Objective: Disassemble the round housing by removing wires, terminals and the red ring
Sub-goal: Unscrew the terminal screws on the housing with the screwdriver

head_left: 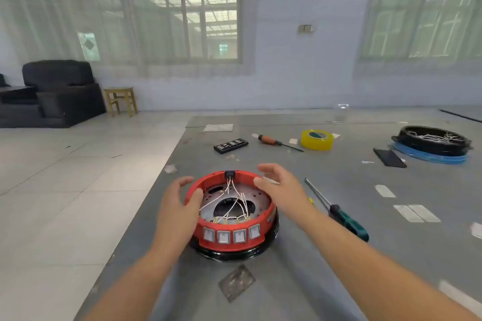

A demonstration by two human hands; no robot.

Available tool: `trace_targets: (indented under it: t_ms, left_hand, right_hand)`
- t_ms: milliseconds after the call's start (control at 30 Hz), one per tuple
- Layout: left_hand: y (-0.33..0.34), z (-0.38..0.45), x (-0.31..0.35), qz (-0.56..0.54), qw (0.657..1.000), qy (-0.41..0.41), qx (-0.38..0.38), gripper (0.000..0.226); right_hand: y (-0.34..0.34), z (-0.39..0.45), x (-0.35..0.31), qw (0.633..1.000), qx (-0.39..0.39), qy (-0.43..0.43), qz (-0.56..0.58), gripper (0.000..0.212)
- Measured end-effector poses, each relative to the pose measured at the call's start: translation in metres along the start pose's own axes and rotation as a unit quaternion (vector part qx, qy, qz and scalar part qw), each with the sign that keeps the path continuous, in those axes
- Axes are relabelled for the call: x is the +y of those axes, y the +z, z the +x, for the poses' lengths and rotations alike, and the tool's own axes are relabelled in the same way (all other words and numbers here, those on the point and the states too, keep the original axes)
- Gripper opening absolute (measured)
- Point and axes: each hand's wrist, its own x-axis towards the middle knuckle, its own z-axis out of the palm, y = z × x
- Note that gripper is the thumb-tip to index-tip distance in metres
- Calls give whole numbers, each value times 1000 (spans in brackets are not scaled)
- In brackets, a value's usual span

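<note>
**Both hands flank the housing, left one already on the red ring**

The round housing (234,219) sits on the grey tabletop (339,255), directly ahead of the person and between the two forearms. Its red ring (229,238) rides on top of a black base (234,253), with the row of four white rocker switches (232,234) facing the person and a small black socket (229,174) at the far rim. Thin white wires (234,203) run from that socket down across the metal plate to the terminals behind the switches.

The left hand (177,206) touches the ring's left wall, thumb hooked over the rim, fingers loosely spread; it grips nothing firmly. The right hand (281,190) is at the far right rim, fingers spread and relaxed; whether the fingertips touch the ring, I cannot tell.

The ring is round, so no long axis matters; what matters is that the hands lie on opposite sides of it, left nearer and lower, right farther back. The wires lie in the open middle, between both hands, and appear still attached, so they likely come before any lift of the ring.
</note>
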Motion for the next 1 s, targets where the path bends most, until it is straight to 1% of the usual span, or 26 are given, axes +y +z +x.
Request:
trace_targets:
  t_ms: [67, 133, 200, 233, 300, 400, 467, 533, 600, 667, 733, 833, 867, 900, 967, 1000]
  left_hand:
    - [16, 9, -7, -27, 997, -70, 16, 21]
    - [27, 11, -20, -72, 989, -129, 18, 20]
    - [31, 8, -34, -127, 982, -136, 25, 26]
    - [32, 9, -41, -148, 980, -126, 27, 31]
    - [32, 12, -44, -161, 980, -115, 21, 41]
    - [34, 16, -47, -143, 982, -120, 13, 57]
    - [37, 16, -50, -144, 980, -130, 35, 61]
    - [40, 16, -49, -164, 974, -140, 68, 61]
    - [42, 17, -44, -172, 971, -140, 88, 59]
    - [42, 15, -39, -179, 970, -129, 103, 57]
    - [42, 13, -41, -181, 972, -102, 113, 56]
    - [38, 15, -43, -197, 970, -57, 134, 57]
    - [37, 18, -44, -199, 968, -50, 142, 57]
    - [36, 20, -46, -198, 968, -46, 149, 57]
    - [35, 21, -48, -198, 967, -44, 156, 55]
    - [34, 21, -50, -197, 967, -43, 155, 54]
  right_hand:
    - [14, 4, 15, 999, 17, 34, -34, 39]
    - [27, 3, 36, 997, 23, 72, 22, 39]
    - [31, 4, 51, 991, 41, 90, 88, 48]
    - [30, 6, 56, 988, 52, 94, 114, 53]
    - [29, 9, 58, 983, 66, 103, 139, 59]
    - [31, 8, 56, 981, 86, 120, 124, 53]
    - [32, 5, 56, 984, 109, 119, 75, 45]
    - [30, 2, 55, 986, 118, 115, 30, 47]
    - [25, 2, 54, 987, 102, 123, 12, 58]
    - [22, 3, 55, 986, 77, 144, -30, 60]
    - [21, 1, 56, 985, 45, 161, -48, 58]
    - [18, -2, 50, 985, 12, 167, 27, 40]
    - [17, 0, 49, 984, -4, 171, 52, 37]
    - [16, 2, 50, 982, -15, 173, 74, 44]
    - [18, 8, 55, 973, -26, 196, 118, 67]
    - [20, 10, 57, 966, -29, 214, 141, 70]
